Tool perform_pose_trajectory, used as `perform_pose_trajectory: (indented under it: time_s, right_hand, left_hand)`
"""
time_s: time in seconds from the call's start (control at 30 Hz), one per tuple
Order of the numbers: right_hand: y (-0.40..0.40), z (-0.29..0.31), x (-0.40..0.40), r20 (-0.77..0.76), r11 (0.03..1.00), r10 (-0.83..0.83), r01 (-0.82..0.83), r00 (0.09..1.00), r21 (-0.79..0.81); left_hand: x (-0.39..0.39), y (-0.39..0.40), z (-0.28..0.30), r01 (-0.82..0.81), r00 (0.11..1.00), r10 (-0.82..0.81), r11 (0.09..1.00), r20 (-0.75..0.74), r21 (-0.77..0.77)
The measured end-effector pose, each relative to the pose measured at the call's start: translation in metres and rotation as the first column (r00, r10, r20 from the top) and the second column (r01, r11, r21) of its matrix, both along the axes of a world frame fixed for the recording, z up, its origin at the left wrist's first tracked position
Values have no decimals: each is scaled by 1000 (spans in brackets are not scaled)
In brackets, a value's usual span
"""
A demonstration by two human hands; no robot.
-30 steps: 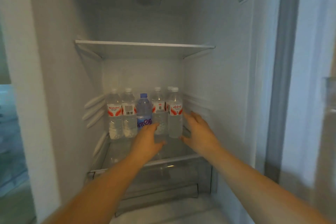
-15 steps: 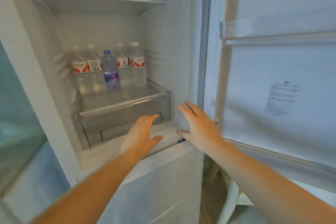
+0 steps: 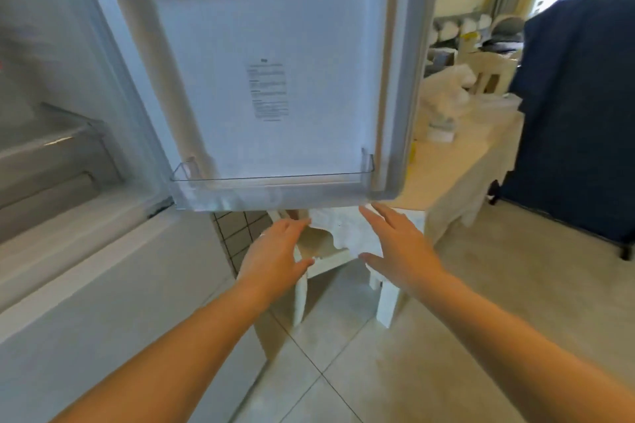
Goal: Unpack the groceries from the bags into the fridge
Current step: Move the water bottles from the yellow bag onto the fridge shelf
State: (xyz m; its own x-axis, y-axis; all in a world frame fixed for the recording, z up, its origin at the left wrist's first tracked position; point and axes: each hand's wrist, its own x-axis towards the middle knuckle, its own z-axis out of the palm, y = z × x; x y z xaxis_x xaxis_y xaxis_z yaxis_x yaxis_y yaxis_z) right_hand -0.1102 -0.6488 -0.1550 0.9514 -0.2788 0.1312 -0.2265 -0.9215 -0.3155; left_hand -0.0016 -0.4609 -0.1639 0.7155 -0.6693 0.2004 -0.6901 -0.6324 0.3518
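Both the left hand [image 3: 275, 252] and right hand [image 3: 398, 244] are held out with fingers straight, nothing gripped. A white bag [image 3: 343, 228] on a stool [image 3: 385, 299] is seen just beyond the fingertips, below the fridge door [image 3: 275, 79].

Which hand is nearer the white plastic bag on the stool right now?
Right. The right hand reaches over the white plastic bag on the stool, overlapping it in this view. The left hand hovers just left of it, open.
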Motion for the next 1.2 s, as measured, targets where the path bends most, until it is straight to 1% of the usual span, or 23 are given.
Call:
perform_pose_trajectory:
  time_s: [0.07,0.2,0.37,0.57,0.73,0.87,1.0,1.1,1.2]
  right_hand:
    - [-44,-9,-29,-42,998,-56,56,998,0]
    - [-127,-22,-83,-97,990,-143,141,985,-25]
    - [-214,-28,-125,-111,981,-181,172,977,-88]
    - [-287,-31,-134,-128,985,-157,146,979,-97]
    - [-335,-41,-105,-166,989,-120,102,979,-109]
    - [-376,-43,-61,-176,986,-44,14,983,-168]
    - [-423,-42,5,-198,972,50,-93,979,-217]
    - [-456,-44,61,-250,967,109,-161,962,-199]
    - [-482,-47,114,-277,960,149,-205,949,-189]
  left_hand:
    - [-21,-48,-6,56,998,-56,998,10,8]
    - [-63,-147,-18,128,991,-127,991,-30,30]
    - [-95,-250,-25,161,986,-158,985,-60,63]
    - [-105,-324,-39,169,984,-163,983,-75,74]
    - [-80,-371,-56,127,988,-122,991,-90,44]
    - [-42,-407,-72,66,990,-63,998,-126,13]
    - [11,-442,-86,-13,987,4,999,-163,-49]
    - [53,-463,-94,-119,975,99,988,-198,-96]
    - [91,-478,-102,-199,960,172,974,-222,-105]
